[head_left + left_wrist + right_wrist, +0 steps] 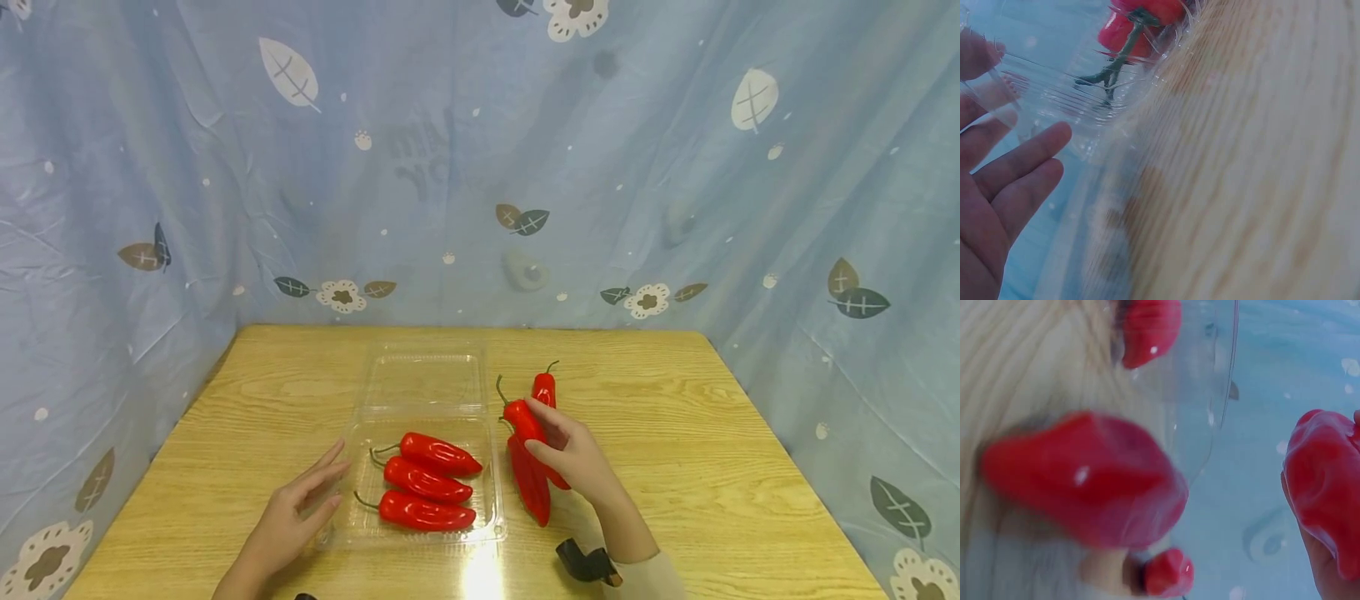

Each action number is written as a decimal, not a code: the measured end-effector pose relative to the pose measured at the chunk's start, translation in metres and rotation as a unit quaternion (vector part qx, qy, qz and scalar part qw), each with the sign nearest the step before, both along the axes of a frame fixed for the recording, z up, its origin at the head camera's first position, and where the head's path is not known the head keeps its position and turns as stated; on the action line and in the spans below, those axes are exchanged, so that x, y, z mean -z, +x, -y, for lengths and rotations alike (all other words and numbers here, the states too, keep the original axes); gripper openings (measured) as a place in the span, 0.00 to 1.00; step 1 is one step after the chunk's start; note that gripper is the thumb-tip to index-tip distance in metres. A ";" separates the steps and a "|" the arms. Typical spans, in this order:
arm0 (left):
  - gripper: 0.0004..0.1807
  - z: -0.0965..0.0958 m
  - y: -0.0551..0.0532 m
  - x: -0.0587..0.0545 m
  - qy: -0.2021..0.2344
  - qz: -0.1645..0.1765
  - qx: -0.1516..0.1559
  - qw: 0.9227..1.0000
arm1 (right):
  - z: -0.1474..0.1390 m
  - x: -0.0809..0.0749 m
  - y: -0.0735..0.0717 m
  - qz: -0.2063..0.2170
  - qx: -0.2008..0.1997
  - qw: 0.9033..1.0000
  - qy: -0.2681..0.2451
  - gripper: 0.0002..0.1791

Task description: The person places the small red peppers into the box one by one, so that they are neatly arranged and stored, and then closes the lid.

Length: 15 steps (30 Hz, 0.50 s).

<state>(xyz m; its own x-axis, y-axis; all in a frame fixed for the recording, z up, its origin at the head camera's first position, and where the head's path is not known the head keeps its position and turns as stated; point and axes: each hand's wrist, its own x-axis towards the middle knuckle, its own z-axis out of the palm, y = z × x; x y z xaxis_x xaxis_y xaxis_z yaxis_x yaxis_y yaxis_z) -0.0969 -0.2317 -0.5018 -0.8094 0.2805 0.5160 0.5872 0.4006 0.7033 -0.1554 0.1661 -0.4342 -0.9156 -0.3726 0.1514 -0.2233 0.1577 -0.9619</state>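
My right hand grips a red chili pepper between thumb and fingers, its green stem pointing away from me. In the right wrist view, the held pepper shows at the right, apart from the pepper on the table. Below it in the head view lies another red pepper, and one more sits just behind the fingers, partly hidden. Beside the left wall of a clear plastic clamshell box, my left hand has its fingers extended, holding nothing. Three red peppers lie side by side in the box.
The box's transparent lid is folded back flat on the wooden table. A blue patterned curtain encloses the table at the back and sides. Near my right wrist is a black device.
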 end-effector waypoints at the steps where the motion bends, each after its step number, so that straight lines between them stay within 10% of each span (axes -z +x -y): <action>1: 0.23 0.000 0.000 0.000 0.002 -0.001 -0.001 1.000 | 0.003 -0.001 -0.001 -0.003 -0.007 1.000 -0.001 0.32; 15: 0.22 0.000 0.001 -0.001 -0.002 -0.005 -0.008 1.000 | 0.051 -0.008 -0.003 -0.012 -0.110 0.994 0.015 0.32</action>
